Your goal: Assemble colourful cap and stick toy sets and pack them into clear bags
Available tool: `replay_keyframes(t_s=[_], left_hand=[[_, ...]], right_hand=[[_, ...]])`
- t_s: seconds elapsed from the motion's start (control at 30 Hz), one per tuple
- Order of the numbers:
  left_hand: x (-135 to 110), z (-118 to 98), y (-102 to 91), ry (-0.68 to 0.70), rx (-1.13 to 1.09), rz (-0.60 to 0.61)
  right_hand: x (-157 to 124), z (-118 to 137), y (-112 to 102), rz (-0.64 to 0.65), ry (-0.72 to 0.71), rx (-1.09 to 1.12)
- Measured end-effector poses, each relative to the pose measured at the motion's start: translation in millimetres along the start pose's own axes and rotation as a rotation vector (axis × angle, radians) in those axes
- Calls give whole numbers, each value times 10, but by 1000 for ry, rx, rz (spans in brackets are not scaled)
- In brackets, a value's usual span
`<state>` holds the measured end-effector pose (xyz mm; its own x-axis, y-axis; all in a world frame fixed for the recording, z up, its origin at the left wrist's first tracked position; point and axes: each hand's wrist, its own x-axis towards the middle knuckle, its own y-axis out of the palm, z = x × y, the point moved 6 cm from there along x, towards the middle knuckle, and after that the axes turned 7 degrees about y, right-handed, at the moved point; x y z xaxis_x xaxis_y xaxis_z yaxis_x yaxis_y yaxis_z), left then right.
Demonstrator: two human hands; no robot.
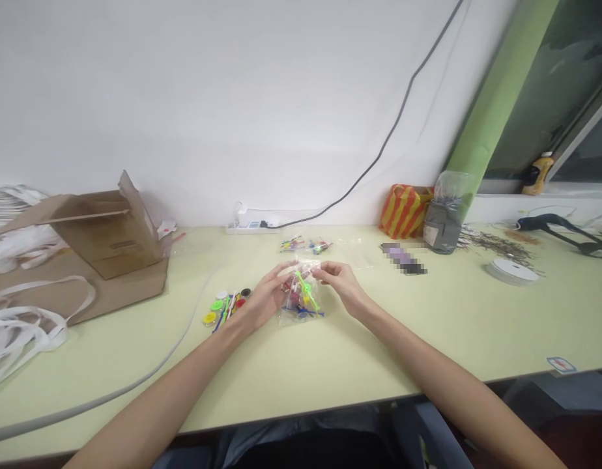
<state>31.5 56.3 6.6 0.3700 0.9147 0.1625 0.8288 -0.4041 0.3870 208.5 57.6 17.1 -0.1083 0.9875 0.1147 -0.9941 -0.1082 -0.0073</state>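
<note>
While the left hand (266,298) grips the upper left side of a small, clear plastic bag (301,307), its fingertips partly hidden by the film, the right hand (344,284) pinches the upper right edge between thumb and fingers. The bag is held upright just above or against the pale yellow-green bench (369,352); which of the two I cannot tell. Inside show bright green, yellow, blue and red plastic pieces.

Just beside the left hand lie loose round pieces in yellow, green, white, red and black (217,305), with thin coloured sticks (225,310) among them. Behind the bag, near the wall, are two small packets of multicoloured pieces (320,246).

Farther left stands an open brown cardboard box (98,241), with loops of flat white strap (22,339) in front. Well to the right are a red-and-yellow striped bag (403,212), a dark grey container (442,228) and a round white spool (513,271).
</note>
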Motion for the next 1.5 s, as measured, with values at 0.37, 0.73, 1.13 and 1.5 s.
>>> replay_keyframes(t_s=[0.37, 0.73, 1.13, 1.5], left_hand=[[-8, 50, 52, 5, 245, 90], [77, -43, -271, 144, 179, -156], [44, -23, -292, 126, 154, -203], [4, -54, -154, 89, 349, -102]], right_hand=[[51, -51, -32, -98, -128, -39], [122, -202, -28, 190, 108, -189], [31, -101, 18, 313, 65, -231], [49, -114, 16, 9, 6, 130]])
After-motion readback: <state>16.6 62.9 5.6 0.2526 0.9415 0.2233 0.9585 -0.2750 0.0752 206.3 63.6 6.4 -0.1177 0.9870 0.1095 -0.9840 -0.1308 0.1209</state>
